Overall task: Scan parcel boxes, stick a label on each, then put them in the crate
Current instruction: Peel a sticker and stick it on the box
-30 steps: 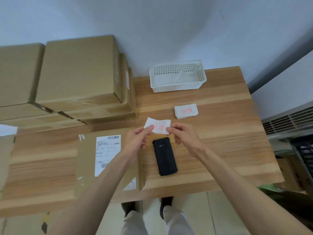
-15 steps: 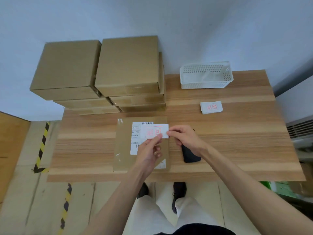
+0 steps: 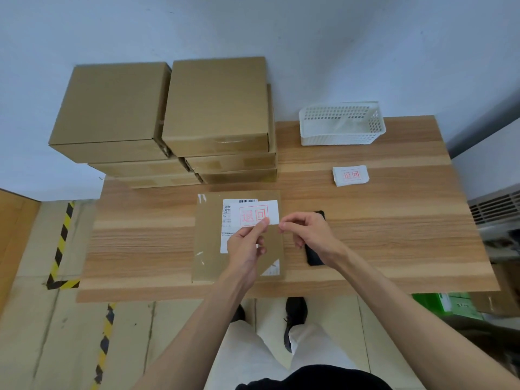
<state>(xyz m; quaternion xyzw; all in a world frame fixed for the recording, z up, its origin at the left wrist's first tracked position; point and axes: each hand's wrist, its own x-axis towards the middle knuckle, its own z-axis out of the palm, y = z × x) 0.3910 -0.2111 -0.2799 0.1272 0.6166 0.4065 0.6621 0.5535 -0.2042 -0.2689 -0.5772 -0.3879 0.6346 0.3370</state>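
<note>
A flat brown parcel box (image 3: 208, 249) with a white shipping sheet lies on the wooden table (image 3: 140, 243) in front of me. Just above it I hold a white label (image 3: 257, 213) with red characters. My left hand (image 3: 244, 246) pinches the label's lower edge. My right hand (image 3: 306, 235) pinches its lower right corner with thumb and forefinger. A black handheld scanner (image 3: 313, 256) lies on the table under my right hand, mostly hidden. The white perforated crate (image 3: 342, 137) stands at the back right of the table.
A small stack of the same red-printed labels (image 3: 350, 175) lies in front of the crate. Two piles of brown cardboard boxes (image 3: 216, 105) (image 3: 112, 105) fill the back left. Black-and-yellow floor tape (image 3: 60, 243) runs left of the table.
Both hands carried the label left, from above the scanner to above the parcel box. The view swung left, showing more of the box piles and floor.
</note>
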